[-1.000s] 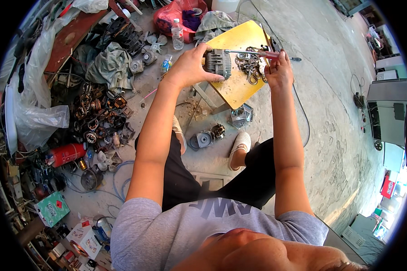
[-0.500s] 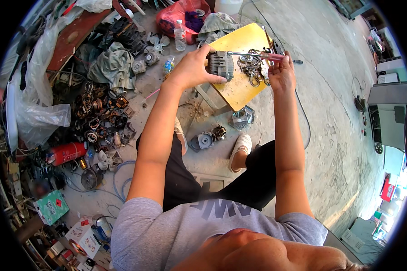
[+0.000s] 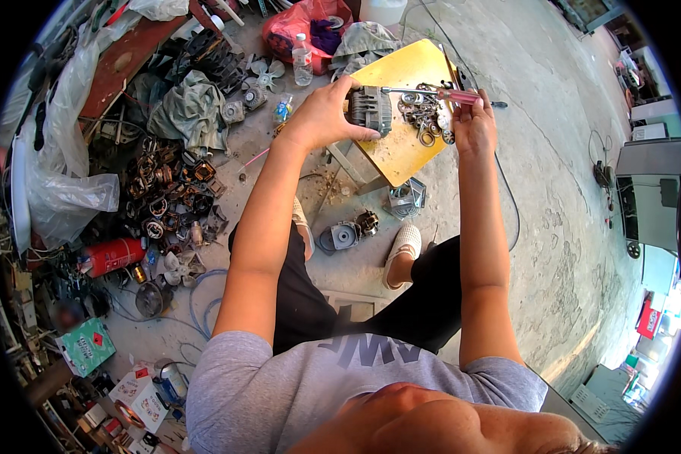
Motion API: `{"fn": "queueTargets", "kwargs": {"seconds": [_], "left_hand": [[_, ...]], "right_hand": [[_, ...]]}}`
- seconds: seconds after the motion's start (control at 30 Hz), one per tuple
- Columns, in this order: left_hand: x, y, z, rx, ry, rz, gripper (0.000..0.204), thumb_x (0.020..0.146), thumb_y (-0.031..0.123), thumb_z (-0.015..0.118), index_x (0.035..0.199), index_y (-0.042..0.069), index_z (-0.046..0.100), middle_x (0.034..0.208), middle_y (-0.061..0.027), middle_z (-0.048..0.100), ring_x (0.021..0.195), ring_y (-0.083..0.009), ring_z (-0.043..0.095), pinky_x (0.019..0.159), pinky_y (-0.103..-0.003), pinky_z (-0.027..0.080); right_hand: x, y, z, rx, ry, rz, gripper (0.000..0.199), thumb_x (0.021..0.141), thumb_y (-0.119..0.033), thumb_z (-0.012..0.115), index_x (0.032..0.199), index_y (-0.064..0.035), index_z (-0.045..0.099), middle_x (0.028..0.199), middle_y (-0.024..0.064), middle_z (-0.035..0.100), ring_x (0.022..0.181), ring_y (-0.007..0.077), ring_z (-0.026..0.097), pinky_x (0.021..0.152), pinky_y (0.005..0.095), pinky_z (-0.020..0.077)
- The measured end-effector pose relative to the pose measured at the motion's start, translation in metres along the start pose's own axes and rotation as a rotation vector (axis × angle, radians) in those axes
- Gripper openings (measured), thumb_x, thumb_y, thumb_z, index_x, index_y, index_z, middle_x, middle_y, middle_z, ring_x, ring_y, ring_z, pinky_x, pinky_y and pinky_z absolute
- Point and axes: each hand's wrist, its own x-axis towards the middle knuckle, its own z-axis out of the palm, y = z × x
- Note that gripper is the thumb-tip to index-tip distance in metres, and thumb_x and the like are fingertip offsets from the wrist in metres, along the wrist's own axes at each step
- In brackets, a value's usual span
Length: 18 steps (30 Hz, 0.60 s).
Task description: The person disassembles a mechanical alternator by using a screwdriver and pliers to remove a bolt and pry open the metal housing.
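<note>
My left hand [image 3: 319, 116] grips a grey finned motor housing [image 3: 370, 110] by its left end, over the near left part of a yellow board [image 3: 396, 66]. Level with it, my right hand [image 3: 474, 125] holds a screwdriver [image 3: 458, 97] by its pinkish-red handle. The steel shaft points left, and its tip meets the right side of the housing. Beneath the shaft and handle, a heap of metal rings and bearings [image 3: 427, 121] lies on the board. The fingertips of my right hand curl round the handle, partly hidden.
Motor parts [image 3: 166, 189], rags [image 3: 191, 113] and a red cylinder [image 3: 113, 257] crowd the floor at left. A plastic bottle [image 3: 302, 60] stands beside a red bag [image 3: 284, 34]. Below the board lie a grey motor cover [image 3: 344, 236] and a metal frame [image 3: 406, 198]. A cable [image 3: 511, 198] crosses the floor at right.
My right hand's fingers have shifted slightly on the screwdriver handle, and the handle shows a little more. My left hand and the motor housing have stayed in place.
</note>
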Motion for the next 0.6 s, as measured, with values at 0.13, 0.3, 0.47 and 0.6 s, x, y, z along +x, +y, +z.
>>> {"fn": "queueTargets", "kwargs": {"seconds": [0.13,0.3,0.47,0.6], "left_hand": [[-0.003,-0.001,-0.002,0.019,0.011,-0.006,0.084,0.060,0.041,0.092,0.124,0.006,0.051,0.118,-0.0202,0.065,0.112,-0.0349,0.063,0.096,-0.041,0.050],[-0.002,-0.002,-0.001,0.025,0.019,-0.003,0.084,0.060,0.042,0.092,0.124,0.006,0.052,0.119,-0.0200,0.065,0.113,-0.0344,0.063,0.096,-0.041,0.049],[0.000,-0.002,0.001,0.019,0.009,0.001,0.083,0.060,0.041,0.092,0.123,0.006,0.052,0.119,-0.0193,0.066,0.113,-0.0335,0.064,0.096,-0.040,0.050],[-0.002,-0.007,0.000,0.028,0.023,0.001,0.083,0.060,0.041,0.092,0.123,0.006,0.052,0.119,-0.0189,0.066,0.112,-0.0331,0.064,0.096,-0.040,0.050]], "right_hand": [[-0.016,-0.006,0.018,-0.016,0.051,0.072,0.033,0.104,-0.022,0.051,0.136,-0.0191,0.051,0.110,0.0015,0.063,0.098,0.0136,0.060,0.088,0.0361,0.0439],[-0.023,-0.004,0.027,-0.065,0.066,0.031,0.033,0.106,-0.022,0.044,0.139,-0.0173,0.047,0.117,0.0039,0.063,0.105,0.0170,0.060,0.094,0.0400,0.0449],[-0.007,0.006,0.010,0.075,-0.049,0.012,0.034,0.104,-0.025,0.051,0.138,-0.0210,0.046,0.115,0.0003,0.063,0.105,0.0169,0.060,0.088,0.0374,0.0447],[-0.025,-0.002,0.025,-0.045,0.077,0.103,0.033,0.105,-0.023,0.048,0.138,-0.0189,0.046,0.116,0.0030,0.063,0.105,0.0186,0.060,0.088,0.0348,0.0460]]}}
